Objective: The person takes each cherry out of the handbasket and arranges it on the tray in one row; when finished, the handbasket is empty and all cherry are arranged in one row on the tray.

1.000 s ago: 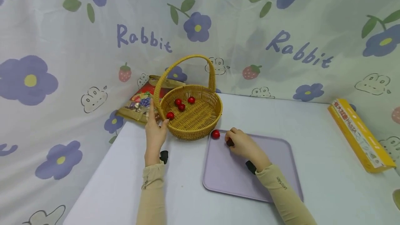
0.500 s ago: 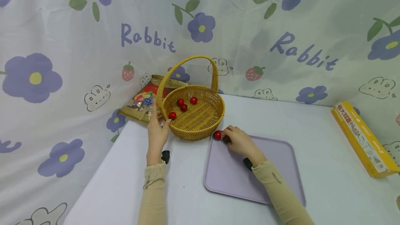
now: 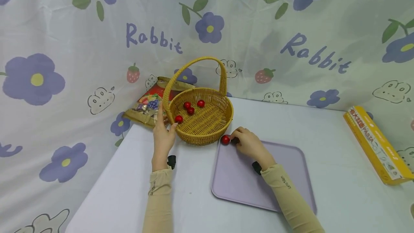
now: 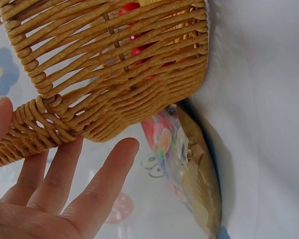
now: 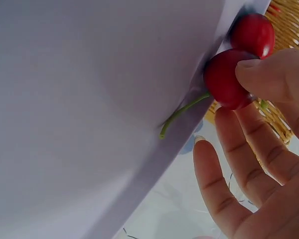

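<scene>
My left hand (image 3: 164, 140) holds the side of a woven basket (image 3: 203, 139) where the handle meets the rim. In the left wrist view the handle's base passes between the thumb and fingers (image 4: 57, 177), with the index finger extended off it. Several red cherries (image 3: 191, 110) lie inside the basket. My right hand (image 3: 250, 143) pinches a dark red cherry (image 5: 224, 79) with a green stem, over the far left corner of a lilac tray (image 3: 239, 190). Right beside it in that corner is another cherry (image 3: 225, 139).
Behind the basket's left side leans a fruit-printed bag (image 3: 145, 107). A yellow pasta box (image 3: 376, 145) lies at the right of the white table (image 3: 191, 204). A patterned cloth (image 3: 245, 39) hangs along the back and left.
My right hand has moved left across the tray, bringing its cherry up against the one in the corner. The left hand keeps its place at the basket. The whole view has shifted slightly.
</scene>
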A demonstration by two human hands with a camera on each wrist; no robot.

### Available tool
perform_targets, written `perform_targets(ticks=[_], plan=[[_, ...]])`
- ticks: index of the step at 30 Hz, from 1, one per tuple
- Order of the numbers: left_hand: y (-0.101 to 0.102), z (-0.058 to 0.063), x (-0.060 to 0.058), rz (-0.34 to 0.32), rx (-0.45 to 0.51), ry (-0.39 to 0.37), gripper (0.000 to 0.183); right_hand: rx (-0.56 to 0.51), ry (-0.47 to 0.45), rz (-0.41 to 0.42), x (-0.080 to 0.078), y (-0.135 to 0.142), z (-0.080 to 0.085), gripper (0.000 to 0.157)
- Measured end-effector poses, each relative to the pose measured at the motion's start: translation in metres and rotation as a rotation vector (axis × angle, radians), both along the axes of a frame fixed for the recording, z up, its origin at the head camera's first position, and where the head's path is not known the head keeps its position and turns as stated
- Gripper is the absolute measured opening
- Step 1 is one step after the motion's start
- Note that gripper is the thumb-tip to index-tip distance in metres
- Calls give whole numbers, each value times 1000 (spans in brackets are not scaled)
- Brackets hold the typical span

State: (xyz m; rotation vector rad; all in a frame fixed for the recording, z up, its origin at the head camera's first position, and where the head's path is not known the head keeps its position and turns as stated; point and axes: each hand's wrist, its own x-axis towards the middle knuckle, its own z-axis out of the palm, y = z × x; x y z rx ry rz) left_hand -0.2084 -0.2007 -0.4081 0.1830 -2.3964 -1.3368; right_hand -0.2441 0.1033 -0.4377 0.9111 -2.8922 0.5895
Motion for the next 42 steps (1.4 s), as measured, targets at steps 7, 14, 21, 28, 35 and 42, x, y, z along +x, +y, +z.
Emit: perform_targets(ticks=[7, 14, 21, 28, 35, 42], plan=[[-1, 0, 0, 5, 0, -18, 95, -18, 26, -6, -2, 1, 1, 33], [-1, 0, -1, 1, -2, -1, 95, -24, 31, -16, -4, 3, 2, 37], [-2, 1, -1, 4, -4, -5, 95, -24, -22, -63, -5, 7, 15, 38], [-2, 1, -1, 4, -4, -8, 96, -35, -18, -81, -11, 9, 43, 37], [-1, 0, -2, 1, 0, -14, 95, -53, 18, -79, -25, 6, 72, 36], [1, 1, 0, -1, 11, -21, 95, -64, -16, -87, -44, -11, 94, 36]])
